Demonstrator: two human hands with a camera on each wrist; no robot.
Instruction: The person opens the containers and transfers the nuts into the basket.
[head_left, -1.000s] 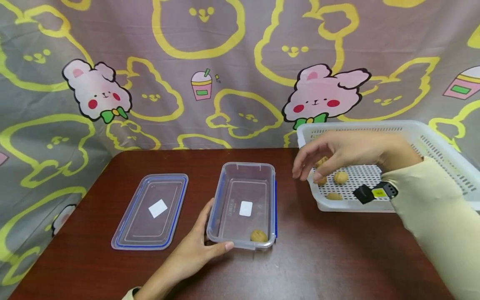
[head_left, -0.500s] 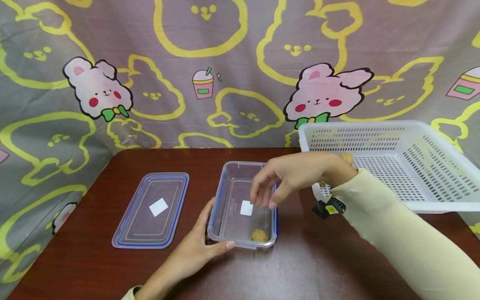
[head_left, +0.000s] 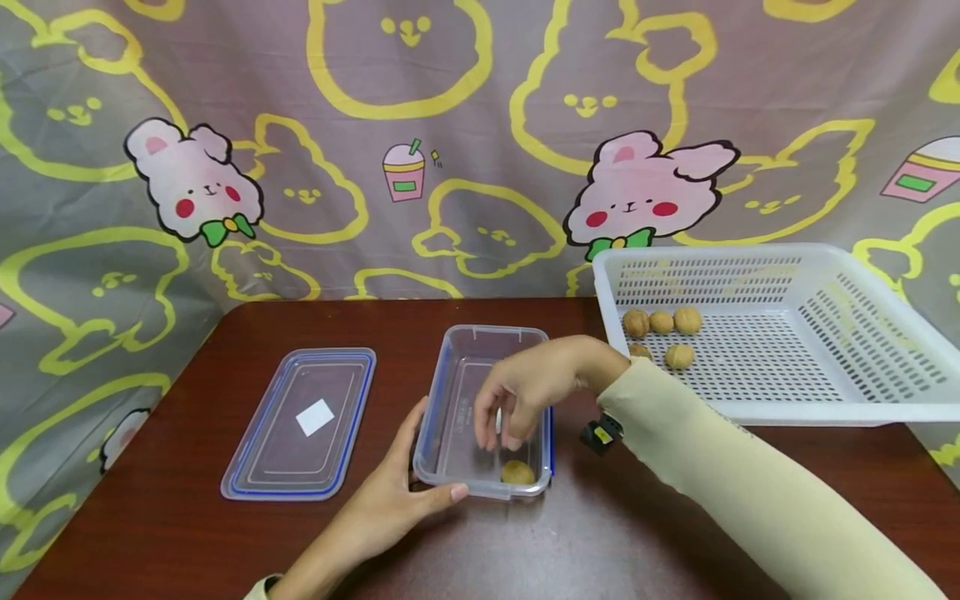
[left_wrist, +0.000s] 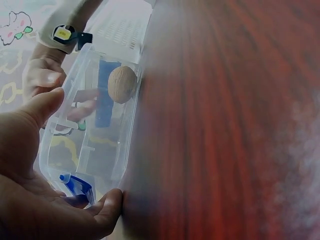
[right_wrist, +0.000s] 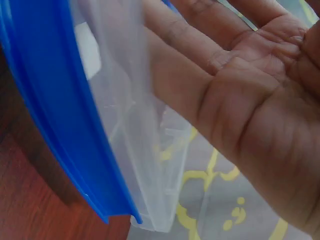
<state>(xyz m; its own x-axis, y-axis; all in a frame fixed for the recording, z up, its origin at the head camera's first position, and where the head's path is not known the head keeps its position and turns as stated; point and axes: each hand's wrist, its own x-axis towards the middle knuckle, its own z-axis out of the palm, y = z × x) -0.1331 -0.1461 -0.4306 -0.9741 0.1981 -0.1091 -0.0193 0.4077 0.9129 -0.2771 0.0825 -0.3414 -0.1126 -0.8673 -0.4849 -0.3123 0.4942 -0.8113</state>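
Observation:
My left hand [head_left: 386, 492] grips the near left corner of a clear plastic food container [head_left: 450, 400], thumb over the rim and fingers along the side. A lone walnut [head_left: 517, 473] lies in its near right corner; the left wrist view shows this walnut [left_wrist: 122, 85] through the wall. My right hand [head_left: 525, 387] reaches down into the container, fingers pointing downward just behind the walnut. Its bare palm [right_wrist: 255, 95] faces the right wrist camera, and I see nothing held there. Fingertips are partly hidden behind the cloudy wall in that view.
A clear lid [head_left: 300, 425] with a blue seal lies on the table [head_left: 600, 533] to the left. A white perforated basket [head_left: 862, 408] with several walnuts [head_left: 679, 357] stands at right, partly behind my right sleeve [head_left: 720, 467]. A patterned curtain [head_left: 480, 150] hangs behind.
My right hand has moved left from above the basket's left end and down into the container. The left hand, container and its walnut stay in place.

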